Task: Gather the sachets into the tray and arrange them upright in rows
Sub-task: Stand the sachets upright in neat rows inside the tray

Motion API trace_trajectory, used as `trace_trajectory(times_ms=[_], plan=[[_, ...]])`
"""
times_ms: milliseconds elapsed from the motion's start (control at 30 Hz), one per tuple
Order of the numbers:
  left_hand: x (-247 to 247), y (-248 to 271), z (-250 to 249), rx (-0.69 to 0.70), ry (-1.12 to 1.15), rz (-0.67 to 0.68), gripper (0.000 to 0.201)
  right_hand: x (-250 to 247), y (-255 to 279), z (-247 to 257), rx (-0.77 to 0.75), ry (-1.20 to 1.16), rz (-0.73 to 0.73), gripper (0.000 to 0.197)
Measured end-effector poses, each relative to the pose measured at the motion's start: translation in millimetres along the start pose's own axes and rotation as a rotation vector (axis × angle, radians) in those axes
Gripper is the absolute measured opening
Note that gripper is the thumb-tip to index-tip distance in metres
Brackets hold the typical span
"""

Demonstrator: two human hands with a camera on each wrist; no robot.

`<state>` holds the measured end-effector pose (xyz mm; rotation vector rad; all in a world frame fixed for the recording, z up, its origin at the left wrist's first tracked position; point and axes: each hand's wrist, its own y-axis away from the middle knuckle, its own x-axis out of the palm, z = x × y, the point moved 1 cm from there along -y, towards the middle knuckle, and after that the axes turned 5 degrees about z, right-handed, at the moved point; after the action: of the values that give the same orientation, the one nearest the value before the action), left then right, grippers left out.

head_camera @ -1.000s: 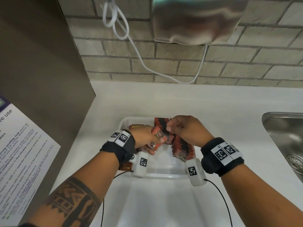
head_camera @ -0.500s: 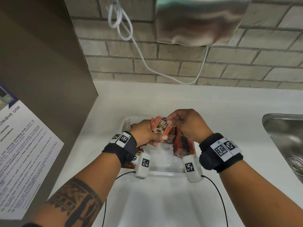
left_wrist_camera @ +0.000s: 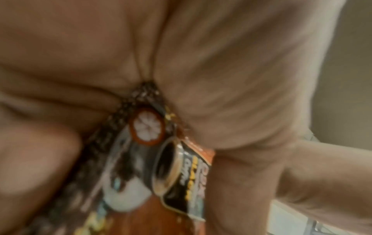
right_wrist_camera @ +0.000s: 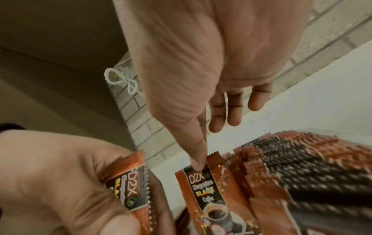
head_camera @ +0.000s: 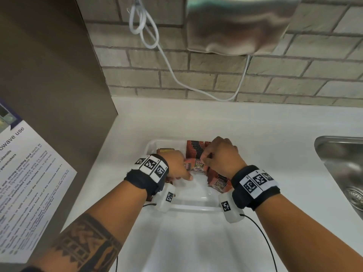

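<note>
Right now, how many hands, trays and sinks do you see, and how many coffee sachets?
Hands: 2, left hand and right hand
Clear tray: 1
Steel sink: 1
Coffee sachets: packed too tightly to count
Total counted: 4

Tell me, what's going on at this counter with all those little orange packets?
A person is sorting coffee sachets into a clear tray on a white counter. Their left hand grips a small bunch of sachets, while the right hand pinches the top of one sachet at the near end of an upright row along the tray's right side. A steel sink sits off to the right.
</note>
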<state>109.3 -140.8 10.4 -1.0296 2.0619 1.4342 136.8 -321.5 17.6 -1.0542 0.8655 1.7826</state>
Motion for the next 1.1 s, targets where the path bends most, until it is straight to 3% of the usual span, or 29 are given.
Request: trace_trajectory(times_ms=[133,400,567,800,1100], plan=[[16.2,-10.3,-17.2,0.056,0.048,0.140,0.028,8.8,-7.2,-4.8,0.042,0.000,0.043,0.014],[18.3,-23.8,-28.7,0.005,-0.011,0.161,0.028,12.4,-12.5,-7.7,0.033,0.041,0.089,0.014],[20.2,-29.0,-27.7,-0.033,0.002,0.194,0.040,14.3,-16.4,-8.9,0.035,0.034,0.105,0.018],[19.7,-28.2,-24.6,-0.020,0.082,0.215,0.031,8.1,-19.2,-10.5,0.042,-0.051,0.099,0.006],[22.3,-30.6,-22.4,-0.042,0.135,0.252,0.032,-4.7,2.5,-10.7,-0.018,-0.106,0.031,0.014]])
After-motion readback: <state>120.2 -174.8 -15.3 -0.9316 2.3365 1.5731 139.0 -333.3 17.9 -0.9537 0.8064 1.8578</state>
